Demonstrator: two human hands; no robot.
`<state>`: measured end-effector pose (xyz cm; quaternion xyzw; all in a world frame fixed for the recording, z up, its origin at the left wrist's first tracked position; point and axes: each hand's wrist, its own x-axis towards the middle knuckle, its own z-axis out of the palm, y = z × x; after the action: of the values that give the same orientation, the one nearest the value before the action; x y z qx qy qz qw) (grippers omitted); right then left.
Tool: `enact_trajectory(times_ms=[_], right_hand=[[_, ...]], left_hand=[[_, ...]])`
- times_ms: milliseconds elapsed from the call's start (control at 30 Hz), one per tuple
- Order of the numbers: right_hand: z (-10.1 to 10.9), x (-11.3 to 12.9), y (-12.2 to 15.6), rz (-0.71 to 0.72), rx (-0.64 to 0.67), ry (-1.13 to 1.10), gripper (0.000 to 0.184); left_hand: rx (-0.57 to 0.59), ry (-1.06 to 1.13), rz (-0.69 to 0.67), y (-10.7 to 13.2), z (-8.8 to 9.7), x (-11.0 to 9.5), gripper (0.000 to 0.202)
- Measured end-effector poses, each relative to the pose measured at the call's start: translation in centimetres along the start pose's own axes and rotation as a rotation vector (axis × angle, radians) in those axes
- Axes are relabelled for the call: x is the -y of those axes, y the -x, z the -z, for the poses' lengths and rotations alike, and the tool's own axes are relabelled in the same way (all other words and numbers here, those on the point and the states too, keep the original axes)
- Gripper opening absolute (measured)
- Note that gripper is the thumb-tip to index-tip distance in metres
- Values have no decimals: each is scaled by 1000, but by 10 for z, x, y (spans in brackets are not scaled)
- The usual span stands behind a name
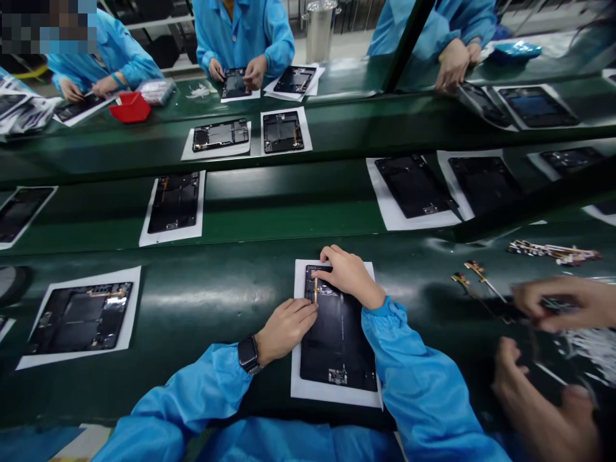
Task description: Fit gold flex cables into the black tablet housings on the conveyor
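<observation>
From my station I see a tablet (79, 321) on white paper at the left of the near tabletop (206, 289), and a second tablet (174, 204) on the green strip (269, 224) beyond it. Opposite, a red tray (129, 107) sits just beside a clear packet (158, 92), near a co-worker (128, 48) in blue. Behind the far tabletop (353, 80) stands a metal canister (319, 29); a blue packet (517, 50) lies farther right.

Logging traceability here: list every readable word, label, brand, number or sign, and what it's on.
Readable text: none.
Dark panel in front of the wearer: fine pale marks down its middle and near its lower edge, too small to read.
Wristwatch: dark screen, nothing legible.
Blue packet, far bench: too blurred.
</observation>
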<state>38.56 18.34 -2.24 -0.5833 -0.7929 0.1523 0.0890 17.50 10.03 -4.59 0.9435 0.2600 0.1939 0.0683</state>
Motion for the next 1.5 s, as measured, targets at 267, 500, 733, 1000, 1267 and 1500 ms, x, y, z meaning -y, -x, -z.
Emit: enact_trajectory(times_ms=[267,500,733,1000,1267,1500], right_hand=[[26,7,10,16,16,-108,13],[66,20,38,28,84,-302,23],[58,30,76,-82,41,-276,16],[18,40,113,-143,4,-463,16],[2,44,119,-225,-18,-529,14],[5,51,119,-150,-5,-352,17]], left_hand=[[5,152,37,-9,17,13,26],[124,70,43,-13,21,14,30],[155,104,-19,4,29,9,38],[143,54,-5,6,28,3,32],[167,33,5,6,27,0,36],[82,172,17,15,24,8,43]])
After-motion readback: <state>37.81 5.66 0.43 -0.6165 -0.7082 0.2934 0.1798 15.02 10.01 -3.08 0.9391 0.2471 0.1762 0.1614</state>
